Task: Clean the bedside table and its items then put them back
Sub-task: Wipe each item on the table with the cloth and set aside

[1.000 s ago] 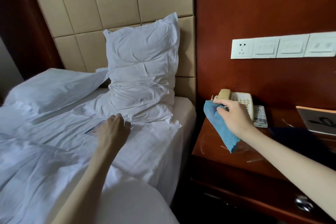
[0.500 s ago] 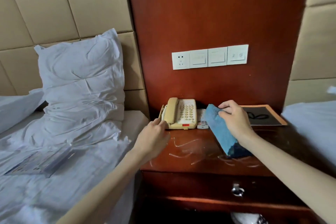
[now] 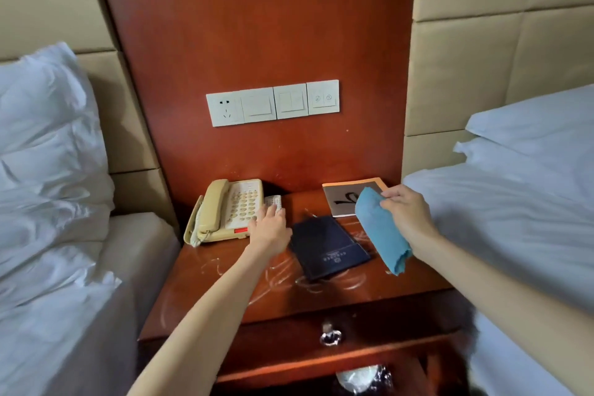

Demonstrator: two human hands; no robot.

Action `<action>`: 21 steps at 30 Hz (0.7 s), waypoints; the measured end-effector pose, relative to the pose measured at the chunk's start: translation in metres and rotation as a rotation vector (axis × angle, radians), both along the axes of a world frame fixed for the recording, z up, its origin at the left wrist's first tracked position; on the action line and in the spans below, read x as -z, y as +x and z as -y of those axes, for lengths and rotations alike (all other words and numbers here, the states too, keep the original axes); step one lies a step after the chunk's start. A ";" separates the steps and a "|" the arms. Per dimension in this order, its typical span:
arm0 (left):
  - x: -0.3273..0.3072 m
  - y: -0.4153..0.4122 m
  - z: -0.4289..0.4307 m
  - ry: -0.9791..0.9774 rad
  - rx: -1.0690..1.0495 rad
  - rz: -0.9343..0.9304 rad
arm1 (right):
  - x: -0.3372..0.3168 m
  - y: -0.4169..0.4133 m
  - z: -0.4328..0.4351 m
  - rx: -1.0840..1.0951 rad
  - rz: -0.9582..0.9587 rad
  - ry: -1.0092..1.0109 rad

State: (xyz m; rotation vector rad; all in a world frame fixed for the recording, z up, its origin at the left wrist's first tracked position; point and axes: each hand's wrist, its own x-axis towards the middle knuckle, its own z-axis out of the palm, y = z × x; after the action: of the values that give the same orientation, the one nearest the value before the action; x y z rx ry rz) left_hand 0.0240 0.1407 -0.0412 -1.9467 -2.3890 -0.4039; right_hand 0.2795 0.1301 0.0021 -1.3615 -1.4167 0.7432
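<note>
Pinched at its top by your right hand [image 3: 406,214], the soft blue folded cloth [image 3: 381,235] hangs limp above the smeared reddish wooden bedside table [image 3: 205,286]. Your left hand [image 3: 270,230] rests flat-fingered on a small white remote control [image 3: 272,201] beside the beige corded telephone [image 3: 229,209]. The remote is probably light and slick, so grasp its long sides. Your hand hides most of it.

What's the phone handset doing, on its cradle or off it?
On its cradle: the handset lies seated flat along the left side of the telephone, and nothing is lifting it.
</note>
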 end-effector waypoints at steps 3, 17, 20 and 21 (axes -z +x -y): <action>0.012 0.000 -0.014 -0.113 -0.044 -0.027 | 0.000 0.012 -0.002 0.007 -0.015 -0.014; 0.011 0.000 -0.009 0.037 0.046 -0.231 | 0.005 -0.002 -0.006 -0.030 0.046 -0.006; 0.005 0.007 -0.009 0.019 0.031 -0.283 | 0.005 -0.006 -0.006 -0.040 0.041 -0.015; 0.004 0.009 -0.009 0.010 0.019 -0.283 | 0.005 -0.007 -0.006 -0.041 0.040 -0.017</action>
State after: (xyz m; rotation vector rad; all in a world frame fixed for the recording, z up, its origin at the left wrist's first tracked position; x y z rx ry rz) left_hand 0.0329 0.1494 -0.0453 -1.8792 -2.1879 -0.1292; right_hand 0.2724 0.1360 -0.0027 -1.3708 -1.4762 0.7600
